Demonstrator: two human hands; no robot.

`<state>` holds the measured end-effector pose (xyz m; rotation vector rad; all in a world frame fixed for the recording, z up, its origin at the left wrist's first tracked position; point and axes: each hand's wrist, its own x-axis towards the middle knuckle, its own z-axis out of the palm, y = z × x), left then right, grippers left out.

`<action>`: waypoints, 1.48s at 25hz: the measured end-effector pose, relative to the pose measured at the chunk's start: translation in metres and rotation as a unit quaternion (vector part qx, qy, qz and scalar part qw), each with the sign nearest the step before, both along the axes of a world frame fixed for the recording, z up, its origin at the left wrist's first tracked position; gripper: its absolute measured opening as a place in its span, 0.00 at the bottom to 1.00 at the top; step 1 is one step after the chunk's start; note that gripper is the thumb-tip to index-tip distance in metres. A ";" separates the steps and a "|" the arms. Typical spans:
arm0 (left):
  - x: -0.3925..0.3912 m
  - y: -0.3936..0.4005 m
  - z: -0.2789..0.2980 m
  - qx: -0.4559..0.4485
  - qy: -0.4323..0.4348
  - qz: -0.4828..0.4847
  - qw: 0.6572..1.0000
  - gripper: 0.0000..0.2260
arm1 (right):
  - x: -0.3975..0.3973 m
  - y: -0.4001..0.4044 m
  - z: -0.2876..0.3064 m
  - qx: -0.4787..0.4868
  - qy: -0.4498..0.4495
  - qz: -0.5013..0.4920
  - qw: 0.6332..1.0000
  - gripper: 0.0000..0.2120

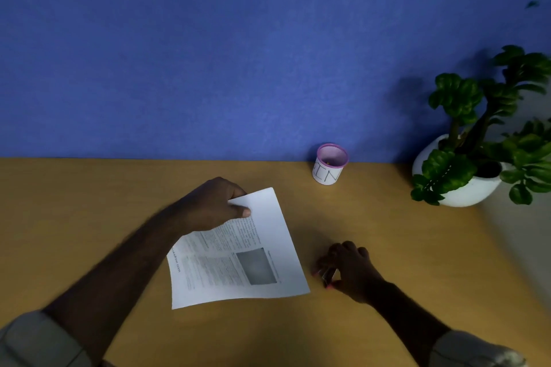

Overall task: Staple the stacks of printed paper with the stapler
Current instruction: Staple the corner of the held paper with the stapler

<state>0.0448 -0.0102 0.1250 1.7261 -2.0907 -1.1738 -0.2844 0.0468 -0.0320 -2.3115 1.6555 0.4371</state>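
A stack of printed paper [238, 259] with text and a grey picture lies tilted on the wooden table [89, 188]. My left hand [213, 204] pinches its far left corner between thumb and fingers. To the right of the paper, my right hand [346, 270] is closed around a small stapler [328, 275], of which only a metallic part with a pink tip shows between thumb and fingers. The stapler is a short way off the paper's right edge.
A small white cup [329, 164] with a pink rim and handwritten letters stands at the back against the blue wall. A potted green plant [477, 140] in a white pot sits at the back right, near the table's right edge.
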 end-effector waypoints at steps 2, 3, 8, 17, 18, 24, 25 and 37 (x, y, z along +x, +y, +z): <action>-0.004 0.002 0.004 0.002 0.002 0.009 1.000 0.06 | -0.003 0.000 -0.004 -0.022 0.008 0.018 1.000 0.20; -0.006 0.003 0.007 0.005 0.001 0.015 1.000 0.07 | -0.004 0.000 -0.003 -0.029 -0.013 0.017 0.999 0.16; -0.016 0.003 0.024 0.004 -0.011 0.009 1.000 0.02 | 0.008 -0.002 0.047 0.068 -0.489 -0.229 0.839 0.12; -0.046 0.019 0.096 -0.052 -0.031 -0.055 0.997 0.06 | 0.008 -0.014 0.204 0.146 -0.673 -0.098 0.719 0.11; -0.049 0.022 0.105 -0.063 -0.033 -0.053 0.996 0.04 | 0.008 -0.012 0.216 0.110 -0.659 -0.064 0.741 0.11; -0.060 0.029 0.144 -0.116 -0.072 -0.064 0.989 0.10 | 0.010 -0.013 0.259 -0.044 -0.575 0.080 0.813 0.19; -0.061 0.030 0.147 -0.126 -0.080 -0.064 0.987 0.10 | 0.009 -0.014 0.262 -0.045 -0.571 0.079 0.816 0.21; -0.077 0.033 0.162 -0.170 -0.151 -0.089 0.970 0.13 | 0.014 -0.021 0.300 -0.006 -0.516 0.124 0.847 0.16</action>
